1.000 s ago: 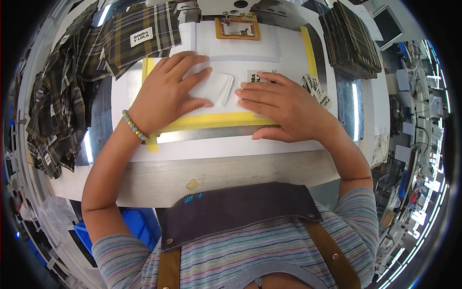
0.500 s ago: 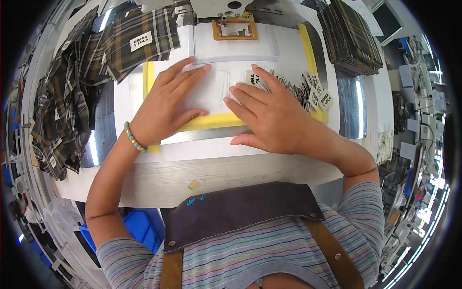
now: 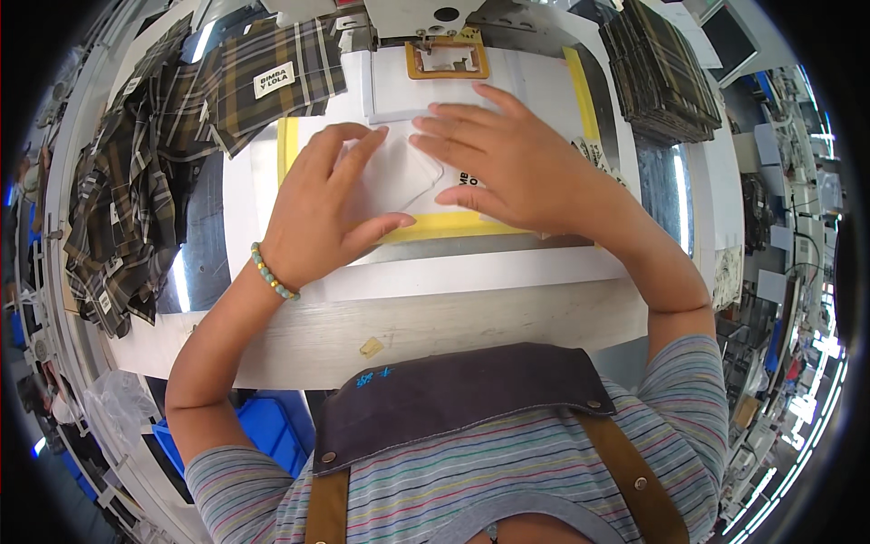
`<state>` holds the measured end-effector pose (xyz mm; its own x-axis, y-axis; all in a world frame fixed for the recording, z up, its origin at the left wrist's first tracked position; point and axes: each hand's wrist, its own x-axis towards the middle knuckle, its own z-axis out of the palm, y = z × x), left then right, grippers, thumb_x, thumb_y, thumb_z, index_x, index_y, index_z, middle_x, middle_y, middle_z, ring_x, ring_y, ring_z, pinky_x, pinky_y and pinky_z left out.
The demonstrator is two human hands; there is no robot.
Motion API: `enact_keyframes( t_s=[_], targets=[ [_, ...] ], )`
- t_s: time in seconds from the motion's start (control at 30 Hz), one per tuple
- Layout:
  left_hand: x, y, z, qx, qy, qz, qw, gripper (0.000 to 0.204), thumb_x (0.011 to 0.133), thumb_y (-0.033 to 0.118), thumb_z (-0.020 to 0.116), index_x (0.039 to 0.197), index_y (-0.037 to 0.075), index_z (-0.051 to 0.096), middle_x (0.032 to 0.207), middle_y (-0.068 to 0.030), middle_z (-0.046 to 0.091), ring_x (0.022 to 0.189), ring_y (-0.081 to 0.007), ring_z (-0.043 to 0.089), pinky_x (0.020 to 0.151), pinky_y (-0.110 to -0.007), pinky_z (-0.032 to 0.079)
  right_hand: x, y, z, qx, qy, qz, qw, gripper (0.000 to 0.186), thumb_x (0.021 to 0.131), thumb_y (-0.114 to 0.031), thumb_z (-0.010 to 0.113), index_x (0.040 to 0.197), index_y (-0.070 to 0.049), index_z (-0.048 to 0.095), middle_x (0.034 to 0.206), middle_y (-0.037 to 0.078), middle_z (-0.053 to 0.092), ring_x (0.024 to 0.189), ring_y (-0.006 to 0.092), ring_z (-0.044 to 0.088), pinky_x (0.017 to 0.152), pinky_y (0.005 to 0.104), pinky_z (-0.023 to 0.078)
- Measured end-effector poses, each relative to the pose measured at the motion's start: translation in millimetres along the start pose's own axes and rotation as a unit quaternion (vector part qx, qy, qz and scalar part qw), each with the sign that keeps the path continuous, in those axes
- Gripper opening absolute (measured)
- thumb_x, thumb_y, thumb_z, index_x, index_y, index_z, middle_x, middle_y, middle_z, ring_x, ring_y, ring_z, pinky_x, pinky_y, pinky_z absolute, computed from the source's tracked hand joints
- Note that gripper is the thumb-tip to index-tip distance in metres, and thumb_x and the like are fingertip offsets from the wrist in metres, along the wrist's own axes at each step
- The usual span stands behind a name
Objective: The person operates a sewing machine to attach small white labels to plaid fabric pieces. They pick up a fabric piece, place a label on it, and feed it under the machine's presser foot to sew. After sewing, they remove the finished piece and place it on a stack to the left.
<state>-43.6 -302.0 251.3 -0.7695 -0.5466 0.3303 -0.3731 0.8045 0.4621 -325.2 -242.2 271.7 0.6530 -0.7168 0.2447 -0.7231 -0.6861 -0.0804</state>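
My left hand (image 3: 331, 204), with a beaded bracelet at the wrist, rests with fingers spread over the left part of a thin white sheet or stack of sheets (image 3: 408, 172). An angled corner of this white piece shows between my hands. My right hand (image 3: 517, 163) lies with fingers apart just to its right, palm down. Beneath and beside that hand are small printed white labels (image 3: 594, 152), mostly covered by it. Neither hand appears to grip anything. Beyond my fingers, the sewing machine's orange frame (image 3: 449, 60) sits under the machine head (image 3: 426, 16).
Plaid cloth pieces (image 3: 222, 86), some bearing white labels, spread along the left side. A tall pile of folded plaid pieces (image 3: 662, 72) stands at the far right. Yellow tape (image 3: 453, 225) borders the white work surface. A blue crate (image 3: 272, 431) is below the table at left.
My right hand has moved farther from me and now covers most of the labels. The left hand has shifted slightly right and nearer. The white piece's visible edge now lies at an angle.
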Motion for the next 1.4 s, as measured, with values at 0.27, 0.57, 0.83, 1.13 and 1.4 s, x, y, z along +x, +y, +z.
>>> enact_keyframes(
  t_s=[0.27, 0.57, 0.83, 1.13, 1.4],
  targets=[
    [17.7, -28.2, -11.8, 0.005, -0.094, 0.092, 0.991, 0.088, 0.078, 0.025, 0.090, 0.157, 0.009, 0.055, 0.161, -0.0121, 0.055, 0.154, -0.0412, 0.041, 0.124, -0.052, 0.041, -9.6, -50.1, -11.2, 0.003, -0.031, 0.022, 0.999, 0.057, 0.101, -0.048, 0.068, 0.139, -0.007, 0.069, 0.136, 0.023, 0.069, 0.140, 0.0362, 0.057, 0.124, 0.0653, 0.031],
    [9.8, -23.9, 3.5, 0.013, -0.072, 0.043, 0.996, 0.086, 0.072, 0.028, 0.094, 0.149, 0.006, 0.061, 0.144, -0.0141, 0.063, 0.134, -0.0395, 0.057, 0.114, -0.048, 0.049, -3.1, -36.6, 6.1, 0.011, -0.055, 0.028, 0.998, 0.053, 0.105, -0.034, 0.064, 0.146, -0.001, 0.060, 0.149, 0.024, 0.060, 0.151, 0.0357, 0.047, 0.125, 0.0670, 0.028],
    [23.1, -30.2, -4.3, -0.004, -0.071, 0.119, 0.990, 0.085, 0.074, 0.032, 0.093, 0.149, 0.007, 0.062, 0.139, -0.0129, 0.067, 0.140, -0.0383, 0.055, 0.113, -0.048, 0.050, -9.0, -17.6, -3.7, 0.051, -0.031, 0.030, 0.998, 0.046, 0.104, -0.025, 0.064, 0.145, -0.004, 0.063, 0.157, 0.012, 0.057, 0.156, 0.0311, 0.042, 0.128, 0.0659, 0.023],
    [24.0, -31.4, 8.6, -0.004, -0.022, 0.074, 0.997, 0.072, 0.080, 0.028, 0.090, 0.143, 0.005, 0.064, 0.134, -0.0133, 0.068, 0.130, -0.0354, 0.060, 0.109, -0.044, 0.052, -25.5, -45.8, 9.9, 0.043, -0.063, -0.048, 0.996, 0.055, 0.098, -0.041, 0.071, 0.142, -0.008, 0.066, 0.153, 0.005, 0.062, 0.156, 0.0256, 0.042, 0.130, 0.0686, 0.020],
    [19.7, -27.1, 0.4, -0.013, -0.009, 0.056, 0.998, 0.071, 0.081, 0.025, 0.091, 0.143, 0.005, 0.064, 0.136, -0.0160, 0.067, 0.127, -0.0369, 0.062, 0.108, -0.046, 0.052, -28.2, -41.2, -5.9, 0.021, -0.059, 0.002, 0.998, 0.061, 0.091, -0.043, 0.078, 0.137, -0.003, 0.069, 0.147, 0.008, 0.066, 0.151, 0.0265, 0.049, 0.129, 0.0696, 0.024]
  ],
)
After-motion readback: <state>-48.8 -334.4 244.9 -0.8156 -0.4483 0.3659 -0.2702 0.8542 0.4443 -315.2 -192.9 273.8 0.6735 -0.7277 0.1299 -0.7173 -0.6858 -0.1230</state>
